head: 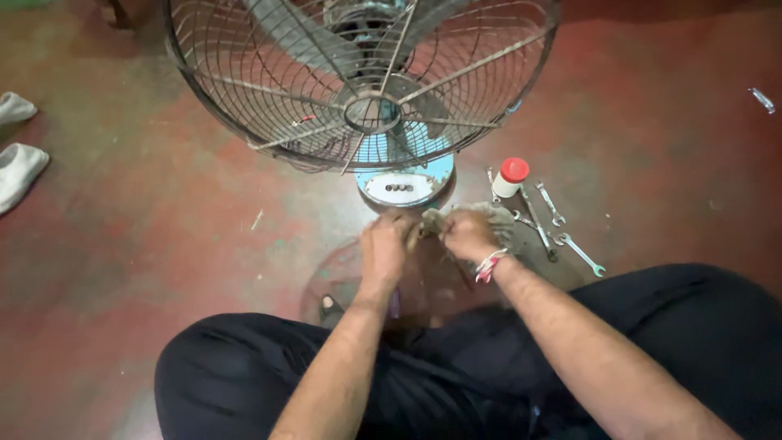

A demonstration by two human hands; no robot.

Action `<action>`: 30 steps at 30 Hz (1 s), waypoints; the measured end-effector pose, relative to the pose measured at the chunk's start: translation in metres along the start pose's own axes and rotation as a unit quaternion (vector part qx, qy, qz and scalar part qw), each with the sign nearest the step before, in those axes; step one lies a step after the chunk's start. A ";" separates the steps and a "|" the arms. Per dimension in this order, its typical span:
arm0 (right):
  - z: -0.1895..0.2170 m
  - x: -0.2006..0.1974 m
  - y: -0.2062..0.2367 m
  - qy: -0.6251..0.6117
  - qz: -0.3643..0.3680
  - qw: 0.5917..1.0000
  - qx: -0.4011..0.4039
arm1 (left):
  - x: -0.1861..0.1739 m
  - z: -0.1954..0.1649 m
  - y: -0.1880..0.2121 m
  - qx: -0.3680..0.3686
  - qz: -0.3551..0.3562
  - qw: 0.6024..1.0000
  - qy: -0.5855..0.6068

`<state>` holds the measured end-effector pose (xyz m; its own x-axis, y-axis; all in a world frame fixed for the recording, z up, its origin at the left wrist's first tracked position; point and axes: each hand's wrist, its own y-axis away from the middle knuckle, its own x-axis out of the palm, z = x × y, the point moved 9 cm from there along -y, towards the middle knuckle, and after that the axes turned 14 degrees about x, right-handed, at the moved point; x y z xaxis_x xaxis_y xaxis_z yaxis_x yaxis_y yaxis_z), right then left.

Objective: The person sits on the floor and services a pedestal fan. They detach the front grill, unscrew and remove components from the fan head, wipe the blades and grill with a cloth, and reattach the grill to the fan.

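Note:
I sit cross-legged on a red floor in front of a table fan (362, 81) with a round wire guard and a pale blue base (405, 183). My left hand (385, 244) and my right hand (467, 235) are close together just below the base, both closed on a dirty grey-brown cloth (432, 220) bunched between them. More of the cloth spreads to the right behind my right hand. A red and white thread band circles my right wrist.
A small white bottle with a red cap (511, 176) stands right of the fan base. Several spanners (570, 244) and a screwdriver (538, 228) lie beside it. A pair of white shoes (16, 159) sits at the left edge. A small metal piece (762, 99) lies far right.

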<state>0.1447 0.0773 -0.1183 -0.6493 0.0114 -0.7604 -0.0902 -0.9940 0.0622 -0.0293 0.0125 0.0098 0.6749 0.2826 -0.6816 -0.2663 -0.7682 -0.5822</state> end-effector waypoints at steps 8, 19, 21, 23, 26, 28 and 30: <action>-0.005 0.011 -0.009 0.041 0.015 0.999 0.019 | 0.073 0.082 0.035 -0.212 0.088 0.973 0.031; -0.017 -0.024 -0.022 0.287 -0.188 0.939 -0.016 | 0.101 0.098 0.048 -0.295 0.097 0.941 0.131; -0.021 -0.030 -0.027 0.283 -0.162 0.945 0.029 | 0.098 0.096 0.049 -0.304 0.116 0.938 0.121; -0.015 -0.047 -0.033 0.285 -0.152 0.943 0.078 | 0.093 0.089 0.045 -0.279 0.095 0.944 0.150; 0.029 -0.090 -0.019 0.142 -0.175 0.974 -0.004 | 0.082 0.065 0.029 -0.201 0.011 0.948 0.246; 0.066 -0.117 -0.005 0.078 -0.184 0.977 -0.075 | 0.072 0.049 0.019 -0.177 -0.031 0.938 0.296; 0.094 -0.137 0.007 -0.032 -0.154 0.982 -0.103 | 0.063 0.041 0.007 -0.192 -0.012 0.950 0.246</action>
<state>0.1618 0.0790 0.0471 -0.6621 0.3156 -0.6797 -0.1398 -0.9431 -0.3018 -0.0169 0.0486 -0.0555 0.9431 0.0728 -0.3245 -0.0395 -0.9443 -0.3268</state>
